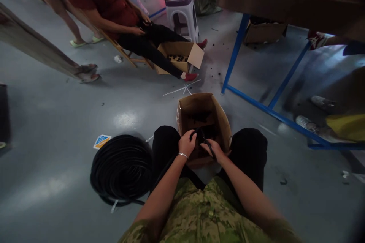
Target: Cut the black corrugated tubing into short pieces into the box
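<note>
I sit with an open cardboard box (221, 115) between my knees. My left hand (186, 143) is closed around a black tube or cable (196, 133) just over the box's near edge. My right hand (212, 148) is closed on a thin dark tool (210, 148), maybe cutters, pointed at the tube. Dark short pieces lie inside the box. The black tube seems to run down past my left leg toward a large coil of black tubing (121, 169) on the floor at my left.
A person in a red top (114, 3) sits ahead on a chair with another open box (182, 55) of black pieces at their feet. A blue-framed table (242, 38) stands at right, a white stool (182, 11) behind. Other people's feet (319, 102) are nearby.
</note>
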### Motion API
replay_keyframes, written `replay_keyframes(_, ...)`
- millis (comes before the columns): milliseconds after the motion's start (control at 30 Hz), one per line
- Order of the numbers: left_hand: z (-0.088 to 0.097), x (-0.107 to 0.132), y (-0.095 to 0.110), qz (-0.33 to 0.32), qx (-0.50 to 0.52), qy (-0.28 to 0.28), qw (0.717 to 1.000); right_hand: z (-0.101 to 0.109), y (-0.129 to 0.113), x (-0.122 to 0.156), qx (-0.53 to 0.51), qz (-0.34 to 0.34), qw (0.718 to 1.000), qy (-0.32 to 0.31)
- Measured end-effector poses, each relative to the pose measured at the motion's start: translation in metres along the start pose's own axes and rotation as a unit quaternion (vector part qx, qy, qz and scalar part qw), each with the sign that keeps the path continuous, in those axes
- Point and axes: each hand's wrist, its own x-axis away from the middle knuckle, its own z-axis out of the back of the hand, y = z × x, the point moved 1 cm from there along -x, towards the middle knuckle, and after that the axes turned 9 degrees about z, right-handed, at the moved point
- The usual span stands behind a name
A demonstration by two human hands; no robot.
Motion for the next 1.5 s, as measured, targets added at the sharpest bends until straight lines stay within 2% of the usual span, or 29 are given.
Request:
replay_keyframes(100, 0.0012, 0.0014, -0.0001, -0.016, 0.02, 0.015, 1.0, 0.0, -0.001, 0.0018, 0.037, 0.02, 0.999, -0.015)
replay_keyframes(267, 0.0012, 0.0032, 0.0013, -0.028, 0.041, 0.009, 0.999, 0.0036, -0.0046, 0.0021, 0.036, 0.056, 0.997, -0.033)
replay_keyframes(533, 0.0023, 0.0052, 0.0056, -0.024, 0.067, -0.006, 0.997, 0.0094, -0.0041, -0.0024, 0.034, 0.035, 0.998, -0.041)
replay_keyframes(867, 0.0016, 0.0063, 0.0065, -0.02, 0.028, -0.013, 0.999, 0.0086, 0.0005, -0.0038, 0.05, 0.047, 0.996, -0.053)
replay_keyframes(1167, 0.001, 0.0057, 0.0029, -0.033, 0.022, -0.035, 0.999, 0.0083, 0.0019, -0.0043, 0.018, 0.055, 0.997, -0.053)
replay_keyframes(1367, 0.0011, 0.0047, 0.0019, -0.037, -0.001, -0.069, 0.997, 0.0088, 0.0026, -0.0034, 0.059, 0.046, 0.996, -0.056)
replay_keyframes(1500, 0.001, 0.0037, 0.002, -0.042, -0.001, -0.084, 0.996, 0.0085, 0.0032, 0.0003, 0.106, 0.06, 0.992, -0.033)
